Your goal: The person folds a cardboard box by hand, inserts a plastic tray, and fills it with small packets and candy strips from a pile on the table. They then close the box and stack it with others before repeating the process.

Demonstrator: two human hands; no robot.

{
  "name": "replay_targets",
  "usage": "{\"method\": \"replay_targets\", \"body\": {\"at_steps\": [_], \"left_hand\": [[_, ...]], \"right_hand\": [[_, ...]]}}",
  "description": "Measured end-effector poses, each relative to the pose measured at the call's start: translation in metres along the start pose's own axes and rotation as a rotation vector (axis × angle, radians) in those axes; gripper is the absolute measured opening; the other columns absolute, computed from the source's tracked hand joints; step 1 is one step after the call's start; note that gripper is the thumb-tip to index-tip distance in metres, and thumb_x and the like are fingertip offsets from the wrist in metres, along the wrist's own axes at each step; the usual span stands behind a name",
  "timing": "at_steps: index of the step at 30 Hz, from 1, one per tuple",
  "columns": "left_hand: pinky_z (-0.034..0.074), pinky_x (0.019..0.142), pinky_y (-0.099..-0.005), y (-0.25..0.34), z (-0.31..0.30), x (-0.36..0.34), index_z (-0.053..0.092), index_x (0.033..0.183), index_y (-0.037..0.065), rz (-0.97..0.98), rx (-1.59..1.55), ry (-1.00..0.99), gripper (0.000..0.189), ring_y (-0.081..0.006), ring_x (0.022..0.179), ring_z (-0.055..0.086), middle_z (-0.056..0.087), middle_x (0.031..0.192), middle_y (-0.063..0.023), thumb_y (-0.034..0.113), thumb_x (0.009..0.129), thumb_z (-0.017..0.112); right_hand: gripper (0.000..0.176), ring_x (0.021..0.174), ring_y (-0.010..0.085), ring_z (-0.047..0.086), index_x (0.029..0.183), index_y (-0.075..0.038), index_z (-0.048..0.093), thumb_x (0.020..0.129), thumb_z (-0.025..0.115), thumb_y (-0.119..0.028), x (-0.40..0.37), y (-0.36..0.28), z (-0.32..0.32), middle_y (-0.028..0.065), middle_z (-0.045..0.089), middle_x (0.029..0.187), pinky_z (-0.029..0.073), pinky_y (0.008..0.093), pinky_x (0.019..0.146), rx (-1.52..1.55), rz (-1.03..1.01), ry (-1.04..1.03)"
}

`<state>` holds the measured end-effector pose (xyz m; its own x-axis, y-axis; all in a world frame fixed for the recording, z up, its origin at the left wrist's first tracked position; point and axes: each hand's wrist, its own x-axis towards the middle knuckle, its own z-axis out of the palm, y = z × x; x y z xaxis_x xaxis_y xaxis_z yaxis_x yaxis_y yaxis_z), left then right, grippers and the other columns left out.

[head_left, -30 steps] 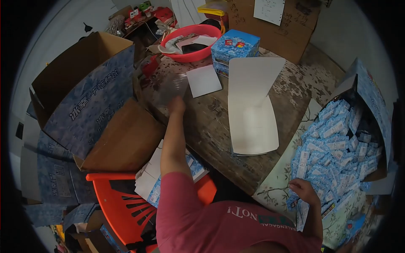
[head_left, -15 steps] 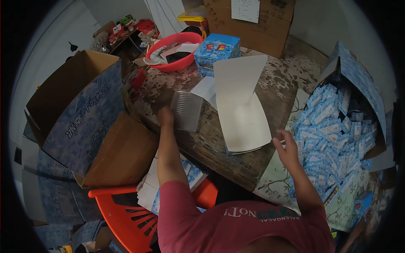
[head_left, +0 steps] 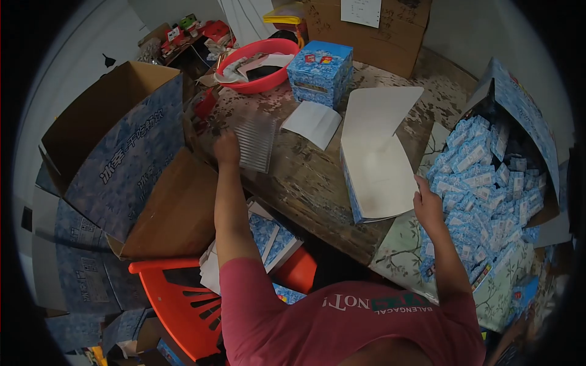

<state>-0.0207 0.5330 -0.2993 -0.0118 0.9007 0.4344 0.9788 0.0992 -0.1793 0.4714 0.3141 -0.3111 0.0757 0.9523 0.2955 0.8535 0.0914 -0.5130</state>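
At the left of the table, my left hand [head_left: 227, 147] is closed at the near left edge of a clear ribbed plastic tray [head_left: 257, 145]; its fingertips are mostly hidden. My right hand [head_left: 429, 201] pinches the right edge of a folded cardboard box [head_left: 378, 174], white inside with blue printed outer sides, its long flap stretched toward the back. Between tray and box lies a creased white paper sheet [head_left: 312, 124]. Behind the sheet stands a closed blue printed box [head_left: 320, 73].
Small blue packets [head_left: 482, 189] spill from a tipped carton at right. A red basin [head_left: 256, 70] and a large brown carton [head_left: 366, 36] stand at the back. At left are a big open carton [head_left: 122, 165] and an orange chair [head_left: 177, 305] bearing flat printed boxes.
My left hand and the plastic tray have shifted left. My right hand has closed on the box's edge, and the box has moved right, uncovering more of the paper sheet.
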Motion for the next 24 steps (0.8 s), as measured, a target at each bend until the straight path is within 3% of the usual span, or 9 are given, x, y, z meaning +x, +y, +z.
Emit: {"method": "replay_targets", "body": {"at_steps": [4, 5, 6, 9, 11, 15, 18, 20, 24], "left_hand": [[0.050, 0.068, -0.0469, 0.002, 0.048, 0.004, 0.053, 0.103, 0.002, -0.230, -0.216, 0.156, 0.023, -0.0381, 0.081, 0.061, 0.058, 0.098, -0.0191, 0.017, 0.089, 0.043], [0.049, 0.070, -0.0491, -0.001, 0.066, 0.007, 0.050, 0.111, 0.003, -0.306, -0.244, 0.258, 0.028, -0.0403, 0.083, 0.060, 0.057, 0.101, -0.0211, 0.020, 0.091, 0.041], [0.049, 0.069, -0.0495, 0.010, 0.070, 0.006, 0.053, 0.109, 0.002, -0.241, -0.328, 0.241, 0.031, -0.0403, 0.079, 0.060, 0.058, 0.097, -0.0218, 0.025, 0.090, 0.043], [0.048, 0.063, -0.0480, 0.099, -0.008, -0.017, 0.061, 0.089, -0.006, -0.242, -0.774, -0.084, 0.044, -0.0382, 0.066, 0.060, 0.062, 0.077, -0.0216, 0.037, 0.086, 0.053], [0.047, 0.059, -0.0410, 0.142, 0.011, -0.014, 0.060, 0.070, -0.007, -0.606, -1.304, -0.497, 0.044, -0.0318, 0.055, 0.058, 0.060, 0.064, -0.0169, 0.036, 0.082, 0.061], [0.043, 0.052, -0.0326, 0.187, 0.067, -0.009, 0.059, 0.070, -0.003, -0.882, -1.707, -0.402, 0.030, -0.0176, 0.053, 0.052, 0.055, 0.060, -0.0079, 0.024, 0.077, 0.069], [0.041, 0.050, -0.0325, 0.201, 0.072, -0.004, 0.058, 0.075, -0.003, -0.669, -1.465, -0.015, 0.023, -0.0185, 0.053, 0.051, 0.057, 0.067, -0.0091, 0.017, 0.077, 0.069], [0.043, 0.052, -0.0327, 0.191, 0.001, -0.017, 0.061, 0.082, -0.002, -0.100, -1.327, 0.489, 0.012, -0.0221, 0.058, 0.056, 0.059, 0.077, -0.0122, 0.009, 0.079, 0.066], [0.045, 0.058, -0.0313, 0.173, -0.063, -0.069, 0.063, 0.088, 0.000, 0.114, -1.119, 0.539, 0.010, -0.0259, 0.068, 0.061, 0.061, 0.087, -0.0148, 0.002, 0.079, 0.063]], "right_hand": [[0.046, 0.071, 0.0353, 0.060, 0.125, -0.010, 0.046, 0.079, 0.053, -0.004, 0.005, -0.020, -0.013, 0.0199, 0.062, 0.082, 0.048, 0.0428, 0.063, -0.104, 0.191, -0.163], [0.044, 0.082, 0.0347, 0.058, 0.123, -0.008, 0.048, 0.079, 0.054, -0.004, 0.010, -0.031, -0.014, 0.0190, 0.060, 0.095, 0.047, 0.0418, 0.071, -0.126, -0.054, 0.043], [0.043, 0.093, 0.0341, 0.056, 0.121, -0.006, 0.049, 0.079, 0.055, -0.004, 0.015, -0.043, -0.014, 0.0181, 0.058, 0.108, 0.046, 0.0408, 0.079, -0.146, -0.300, 0.248], [0.037, 0.106, 0.0333, 0.049, 0.115, -0.004, 0.052, 0.078, 0.057, -0.003, 0.028, -0.090, -0.015, 0.0150, 0.049, 0.124, 0.040, 0.0397, 0.090, 0.094, -0.399, 0.046], [0.032, 0.103, 0.0323, 0.051, 0.109, -0.003, 0.056, 0.078, 0.057, -0.003, 0.031, -0.112, -0.004, 0.0149, 0.052, 0.119, 0.042, 0.0388, 0.087, 0.143, -0.445, 0.049], [0.026, 0.101, 0.0307, 0.052, 0.103, -0.004, 0.058, 0.077, 0.059, -0.003, 0.022, -0.121, 0.013, 0.0135, 0.054, 0.115, 0.043, 0.0378, 0.085, 0.204, -0.515, -0.026], [0.023, 0.098, 0.0306, 0.054, 0.099, -0.004, 0.060, 0.077, 0.059, -0.002, 0.008, -0.106, 0.014, 0.0132, 0.057, 0.110, 0.044, 0.0388, 0.082, 0.250, -0.465, -0.085], [0.022, 0.098, 0.0308, 0.054, 0.099, -0.004, 0.060, 0.077, 0.059, -0.002, -0.002, -0.086, 0.011, 0.0134, 0.058, 0.109, 0.044, 0.0387, 0.083, 0.219, -0.409, -0.081], [0.021, 0.098, 0.0314, 0.054, 0.099, -0.004, 0.060, 0.078, 0.057, -0.002, -0.011, -0.055, 0.012, 0.0137, 0.059, 0.107, 0.044, 0.0382, 0.083, 0.204, -0.272, -0.076]]}}
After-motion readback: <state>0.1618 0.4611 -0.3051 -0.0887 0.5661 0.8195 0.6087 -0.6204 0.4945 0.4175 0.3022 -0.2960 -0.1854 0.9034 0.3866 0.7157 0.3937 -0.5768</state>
